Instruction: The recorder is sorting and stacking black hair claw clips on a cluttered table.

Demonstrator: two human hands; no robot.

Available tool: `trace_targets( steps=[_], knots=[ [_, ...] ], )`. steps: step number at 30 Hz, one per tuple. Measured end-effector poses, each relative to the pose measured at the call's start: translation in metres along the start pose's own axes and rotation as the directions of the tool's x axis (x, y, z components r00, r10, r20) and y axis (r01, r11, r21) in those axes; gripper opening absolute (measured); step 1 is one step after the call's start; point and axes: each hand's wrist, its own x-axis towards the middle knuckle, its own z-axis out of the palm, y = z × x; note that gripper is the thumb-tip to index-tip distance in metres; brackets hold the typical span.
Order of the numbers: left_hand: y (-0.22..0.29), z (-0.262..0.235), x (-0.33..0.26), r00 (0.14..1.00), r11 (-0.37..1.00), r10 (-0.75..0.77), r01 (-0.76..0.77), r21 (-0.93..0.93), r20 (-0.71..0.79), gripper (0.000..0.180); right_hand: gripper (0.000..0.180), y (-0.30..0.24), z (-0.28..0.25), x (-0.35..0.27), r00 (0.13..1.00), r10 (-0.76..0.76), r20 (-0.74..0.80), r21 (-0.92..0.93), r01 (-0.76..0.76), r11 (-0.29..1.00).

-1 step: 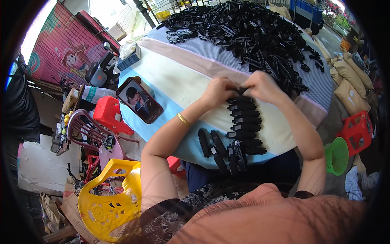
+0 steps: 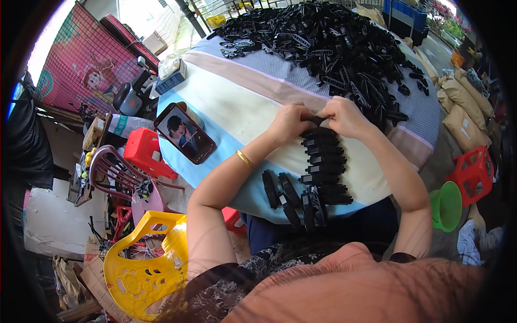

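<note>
Over the far end of a row of black plastic pieces [image 2: 326, 160], my left hand [image 2: 291, 124] and my right hand [image 2: 347, 117] meet, closed with fingertips together. Between them they grip a small black plastic piece [image 2: 318, 120], mostly hidden by the fingers, so its exact kind does not show. The row runs toward me, its pieces lying crosswise side by side. Near the table's front edge, several more elongated black pieces [image 2: 290, 188] lie loose to the left of the row. A large heap of similar black parts [image 2: 323, 43] covers the far side of the table.
The table wears a striped cloth [image 2: 237, 102]. A phone [image 2: 184, 133] leans on a round object to the left, near a tissue box [image 2: 171, 75]. Around the table stand a yellow chair [image 2: 145, 269], red stools [image 2: 148, 153], a green bucket [image 2: 446, 207] and brown sacks [image 2: 466, 126].
My right hand has shifted slightly down and its fingers have turned a little. My left hand stays nearly in place; the row and loose pieces have not moved.
</note>
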Motion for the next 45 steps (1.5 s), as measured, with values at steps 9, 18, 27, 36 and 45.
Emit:
trace_targets(
  steps=[9, 18, 27, 36, 45],
  knots=[
    [0.014, -0.018, -0.003, 0.956, 0.999, 0.036, -0.044, 0.02, 0.291, 0.019, 0.023, 0.007, -0.033, -0.002, 0.947, 0.115, -0.299, -0.288, -0.205, 0.936],
    [0.01, -0.012, 0.015, 0.888, 0.99, 0.139, -0.109, -0.092, 0.438, 0.023, 0.037, 0.021, -0.053, -0.006, 0.869, 0.398, -0.294, -0.399, -0.49, 0.775],
    [0.003, 0.01, 0.023, 0.989, 0.65, -0.057, 0.141, -0.747, 0.137, 0.034, 0.02, -0.004, -0.029, -0.004, 0.96, 0.279, 0.0, 0.371, -0.259, 0.892],
    [-0.008, 0.0, 0.01, 0.981, 0.954, -0.182, 0.162, -0.253, -0.06, 0.022, 0.011, 0.0, -0.033, -0.015, 0.938, 0.342, -0.053, -0.598, -0.304, 0.742],
    [-0.005, 0.01, 0.004, 0.972, 0.951, 0.194, -0.154, 0.266, -0.13, 0.023, 0.004, -0.01, -0.023, -0.014, 0.988, 0.148, -0.036, -0.533, -0.145, 0.834]
  ],
)
